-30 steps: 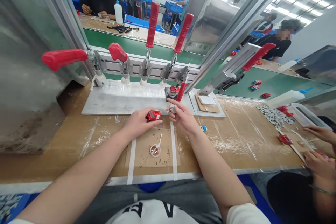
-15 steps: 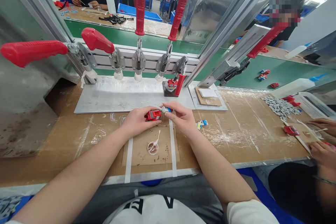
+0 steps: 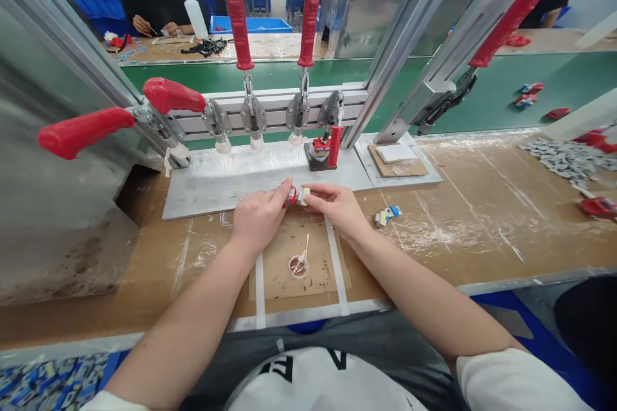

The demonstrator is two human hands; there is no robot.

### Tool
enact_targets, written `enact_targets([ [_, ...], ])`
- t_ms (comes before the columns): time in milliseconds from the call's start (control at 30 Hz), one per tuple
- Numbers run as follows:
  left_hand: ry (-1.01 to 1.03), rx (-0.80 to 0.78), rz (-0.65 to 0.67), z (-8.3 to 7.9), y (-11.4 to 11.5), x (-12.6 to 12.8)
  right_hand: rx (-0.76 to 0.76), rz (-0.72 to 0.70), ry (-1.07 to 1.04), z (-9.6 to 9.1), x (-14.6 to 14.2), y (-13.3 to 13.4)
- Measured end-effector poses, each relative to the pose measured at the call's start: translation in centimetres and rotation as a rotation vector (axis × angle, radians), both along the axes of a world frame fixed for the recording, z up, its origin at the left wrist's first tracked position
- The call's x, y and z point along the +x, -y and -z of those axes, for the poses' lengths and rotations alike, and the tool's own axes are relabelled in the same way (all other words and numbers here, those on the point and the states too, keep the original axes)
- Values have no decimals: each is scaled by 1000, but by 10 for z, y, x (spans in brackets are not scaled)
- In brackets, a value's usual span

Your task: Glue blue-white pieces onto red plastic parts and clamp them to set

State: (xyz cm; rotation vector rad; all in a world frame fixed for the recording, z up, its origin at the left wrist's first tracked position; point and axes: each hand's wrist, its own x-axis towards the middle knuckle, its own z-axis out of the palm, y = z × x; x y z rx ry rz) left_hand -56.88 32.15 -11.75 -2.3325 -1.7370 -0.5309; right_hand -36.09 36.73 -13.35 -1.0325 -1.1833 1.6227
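Note:
My left hand (image 3: 256, 217) is closed around a red toy car (image 3: 290, 195), largely covered by the fingers. Pinched in my right hand (image 3: 341, 209) is a small grey-and-yellow plastic part (image 3: 305, 194), right up against the car; whether it sits inside cannot be seen. Below the hands, a small round dish (image 3: 297, 267) of dark liquid holds a cotton swab (image 3: 307, 244). To the right of my right hand lie loose blue, white and yellow parts (image 3: 387, 215). Under a clamp beyond the hands, another red toy car (image 3: 320, 149) rests in a dark block.
Toggle clamps with red handles (image 3: 87, 133) line a metal rail behind a grey plate (image 3: 212, 189). A second plate carries cardboard (image 3: 402, 167). Grey parts (image 3: 563, 157) are heaped at right. A bin of blue-grey parts (image 3: 53, 382) sits lower left. Another person's hands (image 3: 144, 26) work opposite.
My hands have come together, bringing the part against the red car. The part now shows a yellow side, and my left hand covers more of the car. The camera view has shifted.

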Motion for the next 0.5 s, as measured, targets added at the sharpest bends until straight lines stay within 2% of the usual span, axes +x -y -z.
enact_targets([
  [267, -98, -45, -27, -6, 0, 14, -25, 60, -19, 5, -6, -1],
  [500, -191, -39, -19, -9, 1, 23, 137, 87, 91, 10, -3, -5],
])
